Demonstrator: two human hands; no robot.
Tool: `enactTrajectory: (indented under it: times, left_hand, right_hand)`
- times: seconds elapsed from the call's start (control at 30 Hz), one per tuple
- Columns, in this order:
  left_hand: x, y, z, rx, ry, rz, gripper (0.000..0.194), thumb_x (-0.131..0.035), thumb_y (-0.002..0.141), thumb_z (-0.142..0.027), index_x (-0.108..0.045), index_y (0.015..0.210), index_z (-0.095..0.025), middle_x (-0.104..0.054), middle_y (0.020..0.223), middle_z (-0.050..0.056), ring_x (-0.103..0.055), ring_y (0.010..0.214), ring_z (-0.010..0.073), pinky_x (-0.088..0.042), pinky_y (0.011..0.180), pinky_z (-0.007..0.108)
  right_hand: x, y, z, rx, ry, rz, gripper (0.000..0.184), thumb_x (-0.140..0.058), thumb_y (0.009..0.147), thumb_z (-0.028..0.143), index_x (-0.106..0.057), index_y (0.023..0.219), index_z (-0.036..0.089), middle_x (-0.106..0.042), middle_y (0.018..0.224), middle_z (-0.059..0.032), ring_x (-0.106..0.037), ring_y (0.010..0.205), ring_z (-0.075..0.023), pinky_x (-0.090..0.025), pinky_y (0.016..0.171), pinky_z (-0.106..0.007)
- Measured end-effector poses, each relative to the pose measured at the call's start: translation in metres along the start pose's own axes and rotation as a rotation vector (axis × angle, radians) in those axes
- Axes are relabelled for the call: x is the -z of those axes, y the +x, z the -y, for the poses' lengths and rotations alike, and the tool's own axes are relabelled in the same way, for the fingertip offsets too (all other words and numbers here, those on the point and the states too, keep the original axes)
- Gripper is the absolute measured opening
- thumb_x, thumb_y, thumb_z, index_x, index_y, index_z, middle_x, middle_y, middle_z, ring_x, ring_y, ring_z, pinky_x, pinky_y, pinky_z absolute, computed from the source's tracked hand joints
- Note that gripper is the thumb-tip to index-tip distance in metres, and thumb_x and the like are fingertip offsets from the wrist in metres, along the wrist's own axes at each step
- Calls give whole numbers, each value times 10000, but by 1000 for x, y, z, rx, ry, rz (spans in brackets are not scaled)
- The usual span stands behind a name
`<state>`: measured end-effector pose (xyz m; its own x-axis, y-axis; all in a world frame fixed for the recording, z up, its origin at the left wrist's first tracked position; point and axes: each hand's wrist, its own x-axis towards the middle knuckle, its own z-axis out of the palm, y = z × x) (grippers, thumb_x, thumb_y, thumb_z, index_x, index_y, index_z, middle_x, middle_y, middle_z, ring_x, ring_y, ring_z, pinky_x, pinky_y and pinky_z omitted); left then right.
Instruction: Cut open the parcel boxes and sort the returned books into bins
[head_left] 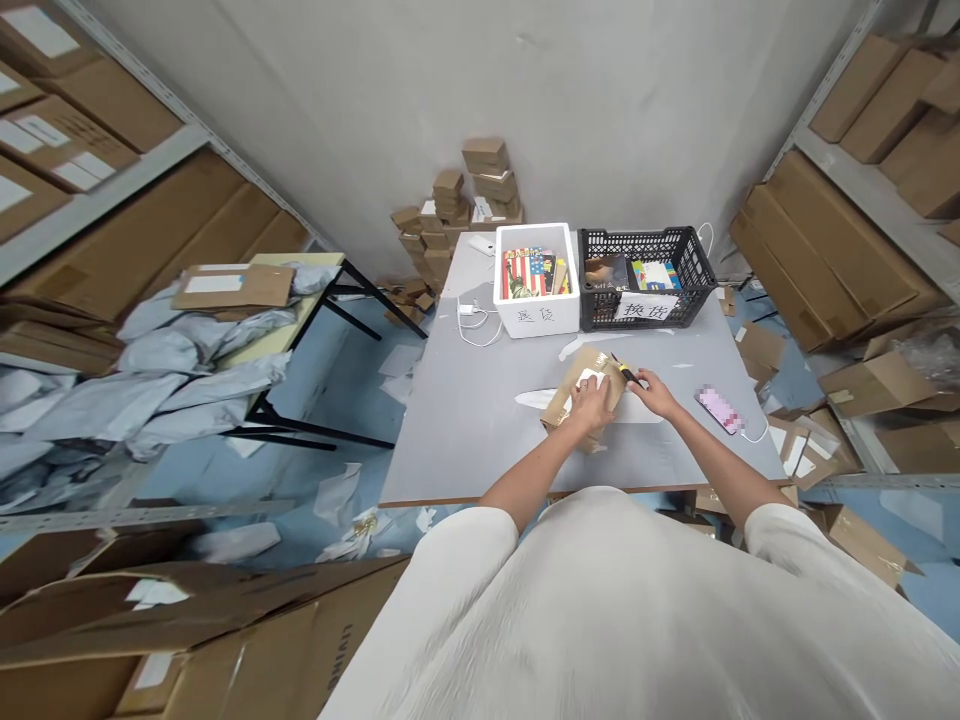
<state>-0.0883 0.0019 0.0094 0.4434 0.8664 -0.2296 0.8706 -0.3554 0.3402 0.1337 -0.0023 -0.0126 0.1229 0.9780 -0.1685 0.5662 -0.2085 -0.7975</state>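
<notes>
The brown parcel (562, 402) lies on the counter (457, 420) under the spread left hand (591, 402) — probably light and stiffish, best pinned near its edges; the right hand (657, 393) grips a yellow-black cutter (628, 374).

The white box (538, 318) past the left hand (591, 404) says 退货, paper (646, 307) on the crate (688, 305) past the right hand (655, 394) says 换货, a brown box (300, 655) left of both says LIVING.

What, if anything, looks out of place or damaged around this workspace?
Loose paper scraps lie strewn on the blue floor left of the gray table, like dropped litter. The phone on its right side looks pixelated, unlike everything around it.
</notes>
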Motion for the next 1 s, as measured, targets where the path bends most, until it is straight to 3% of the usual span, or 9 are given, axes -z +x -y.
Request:
enactTrajectory:
  times: [0.1,0.23,0.47,0.6,0.73,0.87,1.0]
  left_hand:
    - [11,-2,15,-100,24,71,1125,-876,765,-275,-312,1738,-299,-453,1643,211,-447,1498,447,-352,1214,581]
    - [22,-7,33,-186,55,61,1041,-843,800,-240,-337,1704,-343,-486,1616,167,-457,1498,421,-343,1225,580]
    - [15,-12,25,-248,77,93,885,-883,832,-334,-445,1598,-265,-562,1495,186,-551,1410,423,-367,1191,527]
    - [12,-13,20,-219,83,97,799,-887,813,-300,-496,1504,-210,-549,1492,196,-594,1346,408,-377,1171,503]
    - [13,-11,18,-200,106,111,703,-911,788,-308,-554,1385,-217,-550,1465,170,-611,1314,394,-363,1184,495]
    - [13,-10,18,-200,98,104,704,-929,774,-278,-558,1372,-239,-540,1453,146,-620,1311,376,-340,1213,488]
    - [12,-12,19,-190,87,101,731,-933,779,-277,-543,1397,-261,-532,1465,140,-602,1348,382,-318,1238,501]
  right_hand:
    - [-2,-4,2,-54,59,24,323,-685,917,557,-678,1038,257,-740,1368,-110,-635,1384,-322,-541,1123,-471]
    - [-5,-18,7,-125,165,159,371,-699,928,600,-637,1013,245,-788,1080,-70,-737,1073,-273,-606,953,-402]
    - [6,-32,14,-237,362,378,303,-682,986,533,-668,1003,231,-810,1156,-113,-795,984,-224,-627,834,-316]
    - [31,-30,2,-224,177,365,347,-616,1015,536,-678,899,216,-795,959,-86,-739,747,-192,-594,681,-292]
    - [58,-24,-10,-86,15,375,345,-678,995,566,-720,1035,225,-776,846,-33,-705,675,-182,-571,685,-293]
    - [75,-11,-12,50,-144,429,380,-692,987,572,-785,1105,223,-798,869,-41,-720,753,-211,-554,735,-307]
    - [77,9,-7,179,-398,421,356,-643,1023,511,-833,1197,265,-849,1057,-59,-738,956,-270,-528,820,-334]
